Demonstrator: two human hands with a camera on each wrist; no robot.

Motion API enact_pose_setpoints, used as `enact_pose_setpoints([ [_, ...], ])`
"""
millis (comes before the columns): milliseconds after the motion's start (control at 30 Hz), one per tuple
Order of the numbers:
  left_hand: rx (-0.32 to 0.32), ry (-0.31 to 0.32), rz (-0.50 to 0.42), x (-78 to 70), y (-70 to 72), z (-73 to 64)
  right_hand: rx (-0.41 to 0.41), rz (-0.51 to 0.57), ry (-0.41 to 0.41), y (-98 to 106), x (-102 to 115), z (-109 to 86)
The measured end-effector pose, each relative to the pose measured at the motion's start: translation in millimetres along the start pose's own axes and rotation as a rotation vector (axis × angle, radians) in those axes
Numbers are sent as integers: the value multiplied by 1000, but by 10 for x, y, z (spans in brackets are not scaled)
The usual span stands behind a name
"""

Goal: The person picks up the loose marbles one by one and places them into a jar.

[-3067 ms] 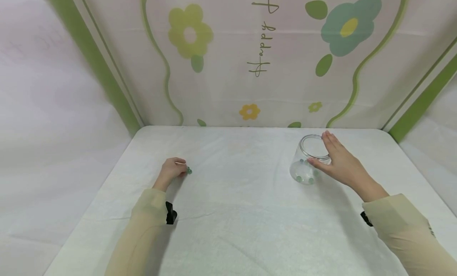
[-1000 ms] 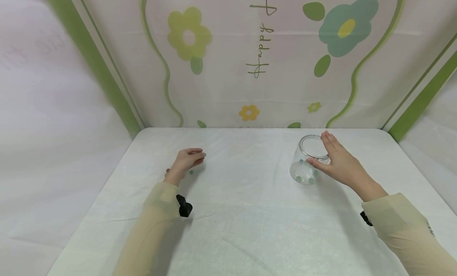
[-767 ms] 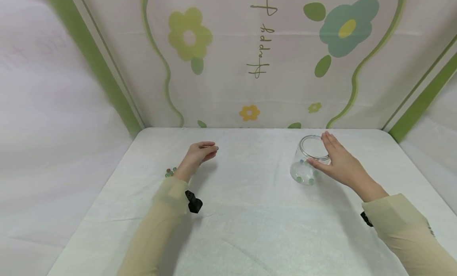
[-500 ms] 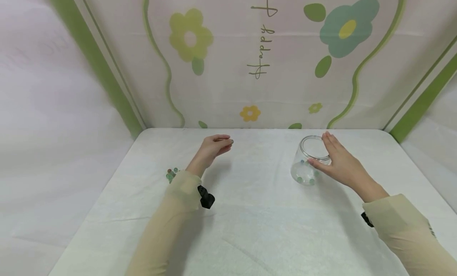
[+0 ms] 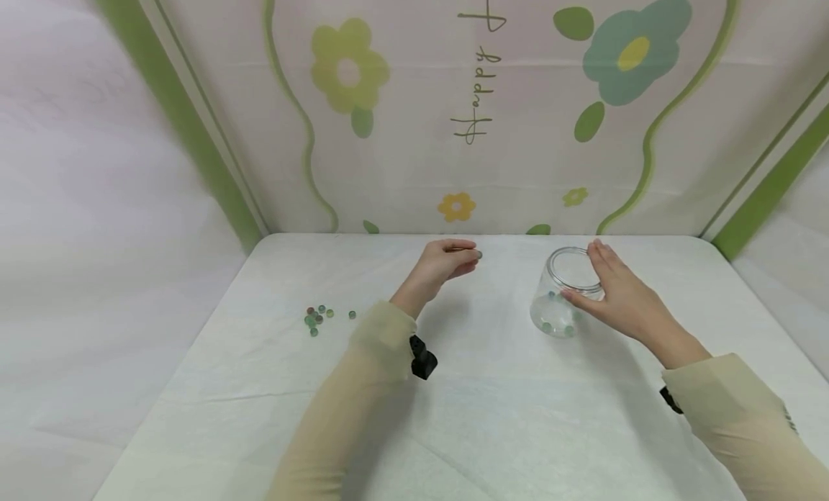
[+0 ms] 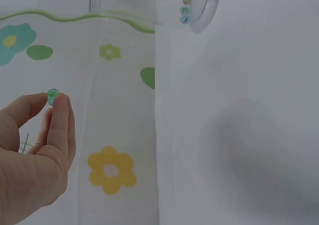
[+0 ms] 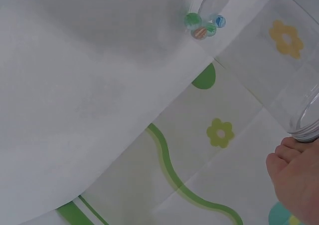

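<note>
My left hand (image 5: 443,265) pinches a marble (image 6: 53,94) between thumb and fingertips, raised over the back middle of the table. The marble looks clear with green inside. To its right stands a clear round jar (image 5: 542,299), upright and without a lid. Several glass marbles lie on its bottom; green (image 7: 193,20), blue (image 7: 220,21) and orange-streaked (image 7: 200,33) ones show in the right wrist view. My right hand (image 5: 627,301) holds the jar at its rim from the right, thumb on the near side, fingers extended along the far side.
Left of centre on the white-covered table (image 5: 492,414) lies a loose cluster of several marbles (image 5: 311,319), with a single marble (image 5: 352,314) a little to its right. A flower-printed curtain (image 5: 401,155) stands right behind the table's back edge.
My left hand has left the marble cluster with one marble and moved right and toward the back, nearing the jar. The cluster is uncovered now. My right hand and the jar have stayed in place.
</note>
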State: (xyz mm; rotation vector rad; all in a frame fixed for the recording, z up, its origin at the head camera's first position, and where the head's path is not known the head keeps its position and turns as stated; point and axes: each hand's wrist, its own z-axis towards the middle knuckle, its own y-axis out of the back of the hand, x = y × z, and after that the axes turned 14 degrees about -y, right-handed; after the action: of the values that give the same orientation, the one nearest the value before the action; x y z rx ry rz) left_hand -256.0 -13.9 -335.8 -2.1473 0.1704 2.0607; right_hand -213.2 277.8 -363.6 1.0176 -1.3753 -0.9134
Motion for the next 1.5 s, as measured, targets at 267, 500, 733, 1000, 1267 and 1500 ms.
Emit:
enact_pose_setpoints([
  [267,33,-19,19,-38,-389,24,-54,-14,43,-6,-28,8],
  [500,49,-56,54,-28,-709,44,-51,-14,42,-11,-31,16],
  [733,59,-106,61,-26,-940,52,-39,-17,36,-13,-32,23],
  [1000,61,-153,161,-20,-1095,49,-16,-13,20,-6,-25,11],
  [1267,32,-150,176,2,-1135,59,-19,0,18,-6,-19,11],
  [1500,45,-145,84,30,-1086,56,-16,-2,10,-11,-23,9],
])
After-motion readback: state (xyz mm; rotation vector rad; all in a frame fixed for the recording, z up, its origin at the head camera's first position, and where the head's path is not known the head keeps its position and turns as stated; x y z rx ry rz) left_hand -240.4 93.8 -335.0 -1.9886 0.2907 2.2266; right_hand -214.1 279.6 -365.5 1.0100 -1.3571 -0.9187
